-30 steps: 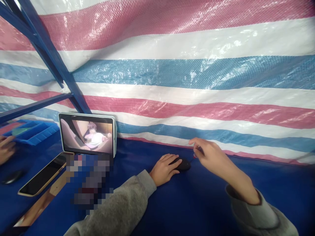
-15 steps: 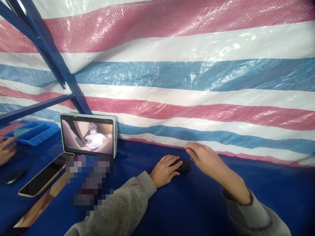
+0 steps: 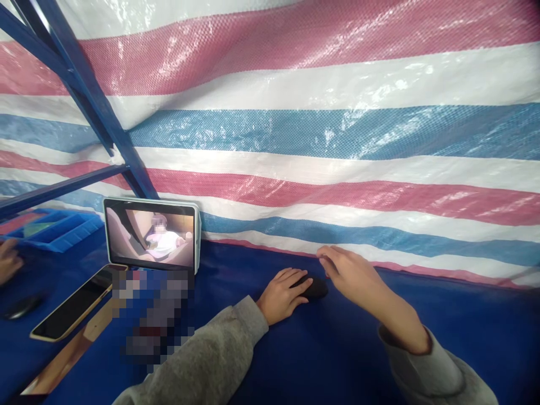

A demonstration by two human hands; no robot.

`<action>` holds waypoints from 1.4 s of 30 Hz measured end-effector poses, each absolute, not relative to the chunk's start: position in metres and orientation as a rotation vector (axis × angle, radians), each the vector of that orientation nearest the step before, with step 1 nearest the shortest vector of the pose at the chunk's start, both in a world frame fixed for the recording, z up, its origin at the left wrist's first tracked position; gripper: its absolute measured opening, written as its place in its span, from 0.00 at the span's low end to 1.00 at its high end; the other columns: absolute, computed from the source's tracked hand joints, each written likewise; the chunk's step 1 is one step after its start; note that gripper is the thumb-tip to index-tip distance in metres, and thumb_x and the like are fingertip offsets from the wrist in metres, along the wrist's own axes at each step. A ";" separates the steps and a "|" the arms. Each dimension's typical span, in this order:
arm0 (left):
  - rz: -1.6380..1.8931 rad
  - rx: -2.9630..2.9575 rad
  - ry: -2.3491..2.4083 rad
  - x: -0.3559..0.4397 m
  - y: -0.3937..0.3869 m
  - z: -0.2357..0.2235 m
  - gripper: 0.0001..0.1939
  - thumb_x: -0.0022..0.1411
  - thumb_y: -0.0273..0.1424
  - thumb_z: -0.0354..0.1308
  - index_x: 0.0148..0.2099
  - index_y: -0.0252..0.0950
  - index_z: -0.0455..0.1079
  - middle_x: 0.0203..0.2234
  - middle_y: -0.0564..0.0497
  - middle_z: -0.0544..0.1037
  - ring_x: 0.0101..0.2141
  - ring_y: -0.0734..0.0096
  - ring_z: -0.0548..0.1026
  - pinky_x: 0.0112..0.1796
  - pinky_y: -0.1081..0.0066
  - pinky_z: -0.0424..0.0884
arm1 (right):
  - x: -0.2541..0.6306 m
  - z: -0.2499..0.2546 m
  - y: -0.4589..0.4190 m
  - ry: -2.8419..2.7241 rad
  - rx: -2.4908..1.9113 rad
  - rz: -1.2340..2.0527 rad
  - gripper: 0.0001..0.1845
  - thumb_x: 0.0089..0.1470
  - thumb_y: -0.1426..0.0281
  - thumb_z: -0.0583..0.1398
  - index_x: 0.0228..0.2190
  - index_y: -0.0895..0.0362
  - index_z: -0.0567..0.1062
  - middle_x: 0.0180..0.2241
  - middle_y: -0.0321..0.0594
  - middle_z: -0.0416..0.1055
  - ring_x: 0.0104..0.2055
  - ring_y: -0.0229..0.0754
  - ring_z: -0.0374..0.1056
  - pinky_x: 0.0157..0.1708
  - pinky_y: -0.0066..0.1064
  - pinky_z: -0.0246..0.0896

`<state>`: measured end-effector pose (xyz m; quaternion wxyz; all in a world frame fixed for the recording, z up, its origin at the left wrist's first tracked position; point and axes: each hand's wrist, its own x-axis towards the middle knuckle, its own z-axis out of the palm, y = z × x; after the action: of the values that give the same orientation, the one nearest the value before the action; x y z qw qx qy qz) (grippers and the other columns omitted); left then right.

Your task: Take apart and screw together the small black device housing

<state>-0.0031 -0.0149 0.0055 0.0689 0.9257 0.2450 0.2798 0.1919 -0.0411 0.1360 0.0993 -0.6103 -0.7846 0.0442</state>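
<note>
On the blue tabletop lies a black computer mouse (image 3: 317,288). My left hand (image 3: 286,295) holds its left end, fingers laid over the top and the thumb along the near side. Just above and to the right of the mouse, my right hand (image 3: 348,271) is raised with bent wrist and fingers curled together. A tiny red bit shows beneath those fingers, by the mouse's right end. What the fingertips pinch, if anything, is hidden behind the hand.
A tablet (image 3: 152,233) playing an animated picture leans at the back left. Before it lie a phone (image 3: 78,304) and a pixelated patch. A blue divided tray (image 3: 78,228), another person's hand (image 3: 9,263) and a blurred dark object (image 3: 23,307) are further left. Striped sheeting (image 3: 295,132) hangs behind.
Both my hands stay almost in place at the mouse. At the far left, the other person's hand has shifted slightly toward the left edge.
</note>
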 end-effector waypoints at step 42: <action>0.827 2.750 0.742 -0.004 -0.014 0.003 0.22 0.69 0.39 0.51 0.62 0.39 0.61 0.59 0.44 0.66 0.58 0.60 0.64 0.60 0.56 0.59 | 0.200 0.137 -0.040 -2.204 -1.625 0.212 0.14 0.56 0.72 0.49 0.39 0.53 0.72 0.32 0.40 0.74 0.32 0.43 0.69 0.32 0.32 0.60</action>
<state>-0.0041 -0.0141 0.0025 0.0877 0.9236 0.2493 0.2778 0.1996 -0.0399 0.1365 0.1963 -0.5801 -0.7869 0.0755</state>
